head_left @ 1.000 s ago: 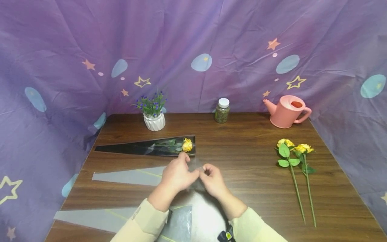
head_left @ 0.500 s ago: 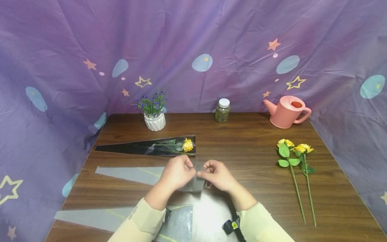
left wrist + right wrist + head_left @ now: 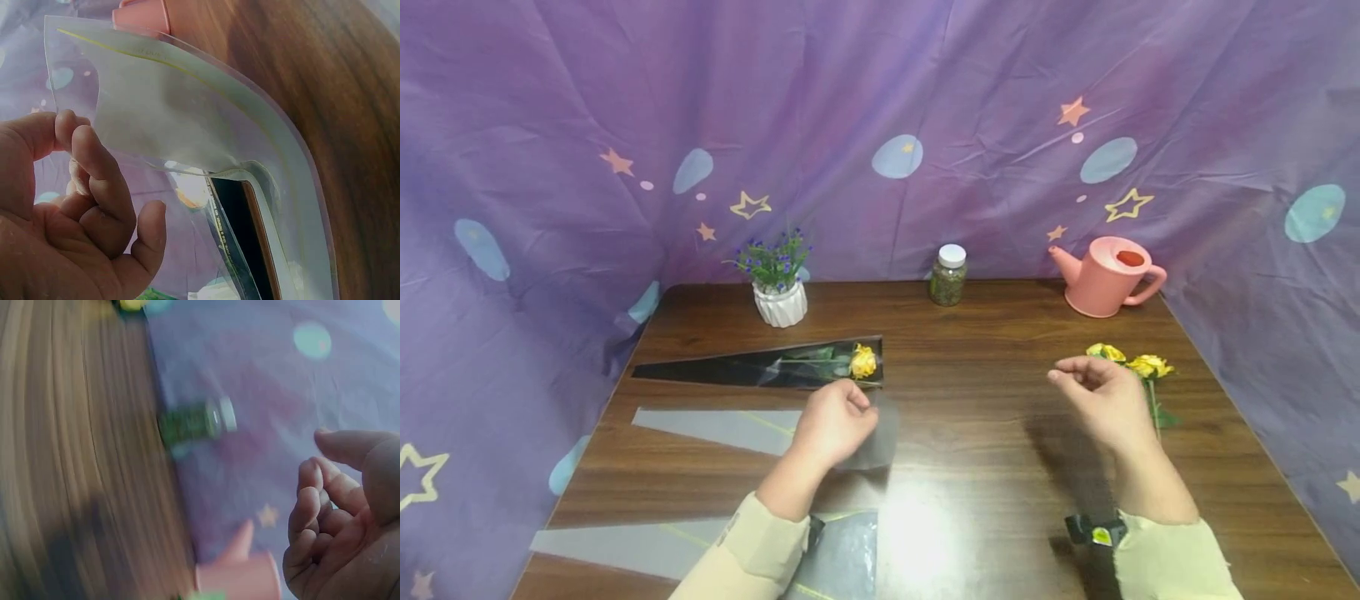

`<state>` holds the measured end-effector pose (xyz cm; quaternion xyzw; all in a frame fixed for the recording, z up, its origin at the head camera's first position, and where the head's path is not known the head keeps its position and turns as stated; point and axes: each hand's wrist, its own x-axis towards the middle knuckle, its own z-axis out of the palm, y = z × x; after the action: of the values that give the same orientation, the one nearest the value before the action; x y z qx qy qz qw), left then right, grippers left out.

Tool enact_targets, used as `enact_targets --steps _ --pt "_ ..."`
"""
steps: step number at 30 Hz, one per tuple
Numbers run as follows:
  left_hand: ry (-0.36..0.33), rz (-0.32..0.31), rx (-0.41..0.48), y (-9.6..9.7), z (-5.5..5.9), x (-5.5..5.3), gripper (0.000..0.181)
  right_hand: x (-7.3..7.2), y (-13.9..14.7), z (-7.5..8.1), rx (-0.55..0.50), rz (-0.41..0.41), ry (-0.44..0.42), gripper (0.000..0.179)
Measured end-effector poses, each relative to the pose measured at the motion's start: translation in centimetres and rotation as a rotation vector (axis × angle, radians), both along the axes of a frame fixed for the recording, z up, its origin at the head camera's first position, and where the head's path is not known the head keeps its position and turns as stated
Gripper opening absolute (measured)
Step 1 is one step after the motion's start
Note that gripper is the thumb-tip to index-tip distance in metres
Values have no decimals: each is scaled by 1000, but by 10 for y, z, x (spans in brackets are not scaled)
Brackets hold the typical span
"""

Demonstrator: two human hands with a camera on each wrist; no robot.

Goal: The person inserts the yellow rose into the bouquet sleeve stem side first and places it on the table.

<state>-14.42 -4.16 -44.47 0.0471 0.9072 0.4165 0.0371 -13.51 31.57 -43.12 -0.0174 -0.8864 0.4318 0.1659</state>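
Observation:
My left hand (image 3: 835, 423) pinches the wide end of a clear flower sleeve (image 3: 715, 427) between thumb and forefinger. In the left wrist view the sleeve (image 3: 169, 106) bows up from the table, its mouth parted, with a yellow line along it. My right hand (image 3: 1108, 404) is over the right side of the table, just in front of two yellow roses (image 3: 1152, 366), partly hiding their stems and leaves. Nothing is between its loosely bent fingers, and the thumb stands apart in the right wrist view. Another yellow rose (image 3: 863, 362) lies inside a black-backed sleeve (image 3: 715, 370) beyond my left hand.
A second clear sleeve (image 3: 625, 537) lies at the front left, partly under my left forearm. Along the back edge stand a white pot (image 3: 781, 307) of blue flowers, a white-capped jar (image 3: 948, 279) and a pink watering can (image 3: 1101, 283). A purple curtain (image 3: 820, 100) hangs behind.
My right hand has let go of the sleeve's wide end and moved right, to the roses. The left hand keeps its pinch, with the sleeve's mouth in nearly the same place.

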Motion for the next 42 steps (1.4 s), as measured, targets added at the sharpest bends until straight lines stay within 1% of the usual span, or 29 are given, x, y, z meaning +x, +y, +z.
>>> enact_targets --steps 4,9,12,17,24,29,33,35,39,42 --pt "7 26 16 -1 0 -1 12 10 36 -3 160 -61 -66 25" --pt "17 24 14 -1 0 -2 12 19 70 -16 320 -132 -188 33" --pt "15 24 19 1 0 -3 12 22 84 -22 353 -166 -265 35" --pt "6 30 18 1 -1 -4 13 21 96 -30 400 -165 -360 38" --pt "-2 29 23 0 -1 -4 14 18 106 -39 416 -149 -455 39" --pt "-15 27 27 0 -2 -3 15 14 109 -42 428 -133 -485 34" --pt "-10 26 29 -1 -1 -3 15 12 108 -44 434 -132 -506 32" --pt "-7 25 30 -1 -1 -2 15 11 108 -45 433 -131 -509 31" --pt "-13 27 34 -2 -1 -2 15 10 107 -47 430 -123 -477 28" --pt "-18 26 37 -2 -1 -1 15 9 103 -47 381 -112 -459 27"
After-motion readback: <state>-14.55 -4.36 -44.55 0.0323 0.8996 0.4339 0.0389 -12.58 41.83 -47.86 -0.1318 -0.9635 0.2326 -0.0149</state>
